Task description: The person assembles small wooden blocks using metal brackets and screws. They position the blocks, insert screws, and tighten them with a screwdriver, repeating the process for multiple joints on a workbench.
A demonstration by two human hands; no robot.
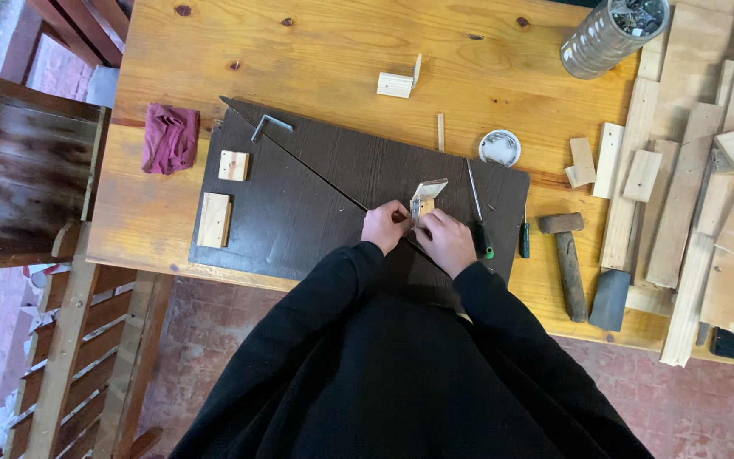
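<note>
Both hands, the left hand and right hand, close their grip on a small wooden block fitted with a metal bracket on the dark board atop the worktop, a light, stiff piece probably best pinched by its wooden sides.

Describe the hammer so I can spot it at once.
On the wooden table, look right of the dark board, past the two screwdrivers. The hammer lies beside a dark wedge; it alone has a wooden handle and a blocky head.

Hammer right of board
</note>
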